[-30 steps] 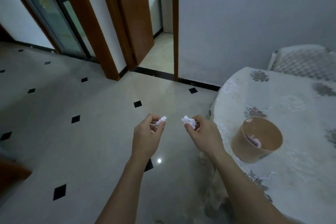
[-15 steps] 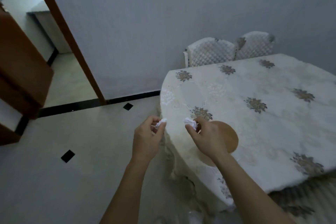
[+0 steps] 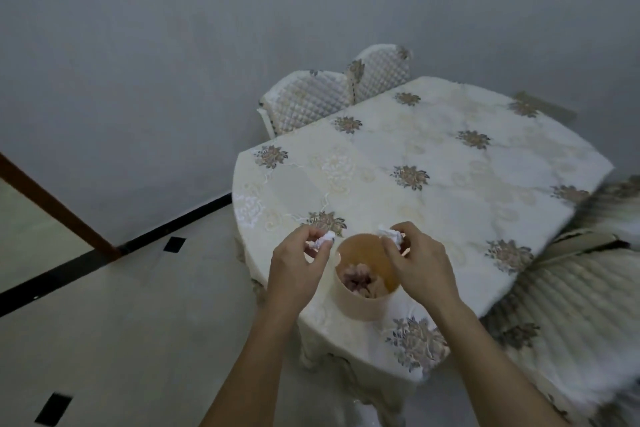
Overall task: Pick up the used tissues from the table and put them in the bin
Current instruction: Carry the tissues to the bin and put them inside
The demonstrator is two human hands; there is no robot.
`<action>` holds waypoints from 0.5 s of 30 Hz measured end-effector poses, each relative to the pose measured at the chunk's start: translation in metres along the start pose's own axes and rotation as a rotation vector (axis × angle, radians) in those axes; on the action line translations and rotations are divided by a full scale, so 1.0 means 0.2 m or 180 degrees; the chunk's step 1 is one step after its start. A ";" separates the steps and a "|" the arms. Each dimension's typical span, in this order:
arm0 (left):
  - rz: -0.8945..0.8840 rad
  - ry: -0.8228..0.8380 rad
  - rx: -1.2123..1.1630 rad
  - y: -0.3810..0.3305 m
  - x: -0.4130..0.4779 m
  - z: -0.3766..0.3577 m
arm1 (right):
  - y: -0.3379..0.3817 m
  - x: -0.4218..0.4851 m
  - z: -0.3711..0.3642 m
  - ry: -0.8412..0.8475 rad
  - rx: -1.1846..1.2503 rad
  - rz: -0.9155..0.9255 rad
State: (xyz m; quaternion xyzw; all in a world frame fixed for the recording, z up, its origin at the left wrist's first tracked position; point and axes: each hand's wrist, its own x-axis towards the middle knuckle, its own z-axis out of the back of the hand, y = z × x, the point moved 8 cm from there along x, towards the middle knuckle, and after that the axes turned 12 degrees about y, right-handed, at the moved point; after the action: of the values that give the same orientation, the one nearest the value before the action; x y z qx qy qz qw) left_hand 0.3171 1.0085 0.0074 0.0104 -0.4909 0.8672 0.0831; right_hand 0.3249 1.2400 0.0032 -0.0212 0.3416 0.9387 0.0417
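Observation:
A small round tan bin (image 3: 360,305) stands near the front edge of the table (image 3: 450,177), with crumpled pinkish tissue inside. My left hand (image 3: 298,270) pinches a white crumpled tissue (image 3: 323,240) just left of the bin's rim. My right hand (image 3: 420,267) holds another white crumpled tissue (image 3: 389,235) over the bin's far right rim. Both hands hover above the table top.
The table wears a cream cloth with brown flower motifs. Two quilted white chairs (image 3: 332,94) stand against the grey wall behind it. A cushioned seat (image 3: 571,322) is at the right. A tiled floor (image 3: 104,340) with black diamonds lies to the left.
The view has swung right and down from the doorway to the table. Both hands, each still holding a tissue, have come over the bin.

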 end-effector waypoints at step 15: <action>-0.0174 0.0779 0.1880 0.01 0.13 -0.34 | -0.06 0.04 -0.11 0.0462 -0.1344 0.0065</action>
State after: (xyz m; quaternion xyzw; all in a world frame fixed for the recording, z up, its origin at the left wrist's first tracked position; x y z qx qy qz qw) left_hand 0.2963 1.0679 -0.0269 -0.0572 -0.2038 0.9645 0.1582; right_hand 0.3176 1.2358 -0.0229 -0.0935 0.1397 0.9858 0.0022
